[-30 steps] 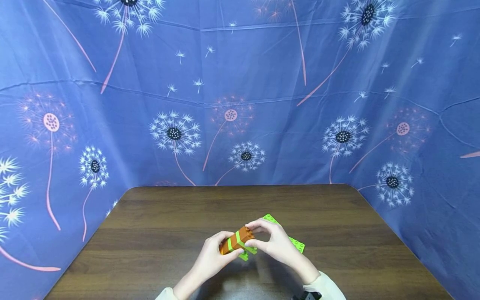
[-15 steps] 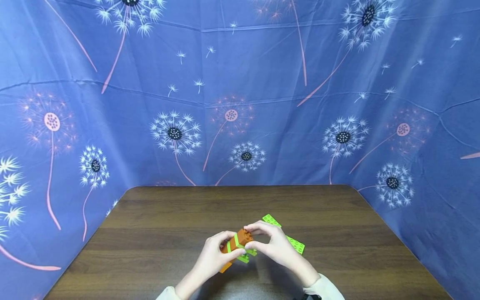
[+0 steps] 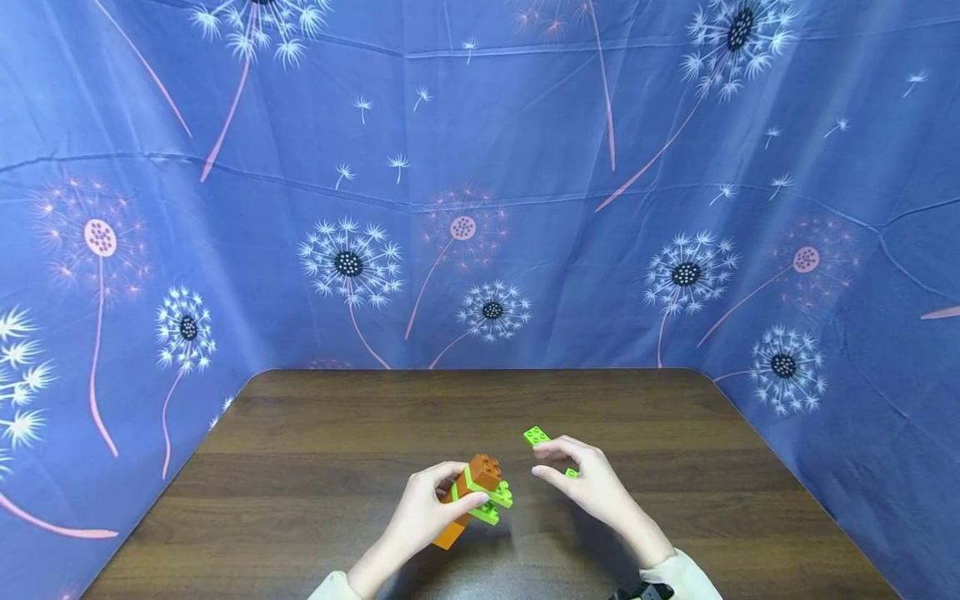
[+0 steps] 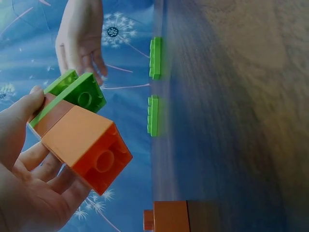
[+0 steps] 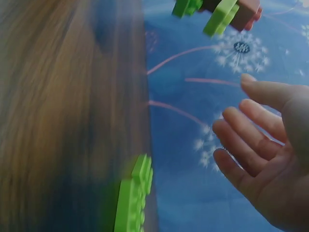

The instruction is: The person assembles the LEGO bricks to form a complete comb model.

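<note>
A stack of toy building bricks [image 3: 486,472] is gripped in my left hand [image 3: 420,510], thumb on the near side and fingers behind. Brown bricks alternate with two thin green plates that jut out to the right; at the lower end sits an orange brick [image 4: 79,135], its hollow underside showing in the left wrist view. The stack is tilted, raised above the table. My right hand [image 3: 596,483] holds nothing, fingers and thumb apart, over two loose green plates. The far green plate [image 3: 535,435] lies by its fingertips; the nearer one [image 3: 572,472] is mostly hidden behind the hand.
Both loose green plates lie studs up on the brown wooden table [image 3: 337,433]. A separate brown brick [image 4: 171,216] stands on the table at the bottom of the left wrist view. Blue dandelion-patterned cloth [image 3: 570,250] hangs around the table's back and sides.
My right hand has let go of the stack's upper end and moved right, over the loose green plates. My left hand keeps its hold; the stack's orange lower end has come into view.
</note>
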Motion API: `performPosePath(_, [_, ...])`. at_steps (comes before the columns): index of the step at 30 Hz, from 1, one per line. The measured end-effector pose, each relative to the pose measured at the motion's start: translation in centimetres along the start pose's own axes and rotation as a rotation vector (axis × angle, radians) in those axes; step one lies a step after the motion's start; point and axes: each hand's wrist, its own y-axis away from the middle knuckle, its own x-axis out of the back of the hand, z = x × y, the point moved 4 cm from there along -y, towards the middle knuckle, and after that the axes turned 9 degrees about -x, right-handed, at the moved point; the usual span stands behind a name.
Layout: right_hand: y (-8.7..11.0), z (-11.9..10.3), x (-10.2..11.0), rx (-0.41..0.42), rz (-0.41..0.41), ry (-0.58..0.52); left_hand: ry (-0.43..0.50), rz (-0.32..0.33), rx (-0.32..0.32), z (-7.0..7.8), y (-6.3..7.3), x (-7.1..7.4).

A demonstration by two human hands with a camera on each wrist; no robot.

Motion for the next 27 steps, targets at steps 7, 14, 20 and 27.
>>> performPosePath(7, [0.3, 2.9, 1.2, -0.108, -0.032, 0.087, 0.016, -0.002, 0.027, -0.2, -0.1, 0.1])
performPosePath(14, [0.8, 5.3, 2.2, -0.176, -0.045, 0.196, 0.016, -0.005, 0.025, -0.4, 0.0, 0.1])
performPosePath(20, [1.2, 6.4, 2.5, -0.199, -0.044, 0.248, 0.008, -0.005, 0.021, -0.5, 0.0, 0.1])
performPosePath(27, [1.5, 7.2, 2.5, -0.236, -0.049, 0.257, 0.002, 0.005, 0.013, -0.4, 0.0, 0.1])
